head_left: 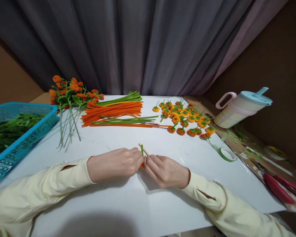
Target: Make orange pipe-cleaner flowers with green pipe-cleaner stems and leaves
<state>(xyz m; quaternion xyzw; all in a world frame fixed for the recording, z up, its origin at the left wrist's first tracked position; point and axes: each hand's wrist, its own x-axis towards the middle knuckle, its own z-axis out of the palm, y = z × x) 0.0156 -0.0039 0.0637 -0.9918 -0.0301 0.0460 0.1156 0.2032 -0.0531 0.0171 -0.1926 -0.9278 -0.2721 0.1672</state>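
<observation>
In the head view, my left hand (122,162) and my right hand (164,171) meet low over the white table, both with closed fingers. My left hand pinches a small pipe-cleaner flower; its green stem (142,150) sticks up between my hands, and a bit of orange (141,166) shows below. A thin wooden stick (144,149) slants out from my right fingers, beside the green stem. My fingertips hide most of the flower and the stick's lower end. Beyond my hands lie bundled orange pipe cleaners (113,111) and green pipe cleaners (124,98).
Small orange and yellow flower heads (176,118) cover the back right. Stemmed orange flowers (74,87) lie back left, near a blue basket (53,113) of green leaves. Green tape (228,154), a tilted cup (239,110) and red-handled pliers (277,187) are at right.
</observation>
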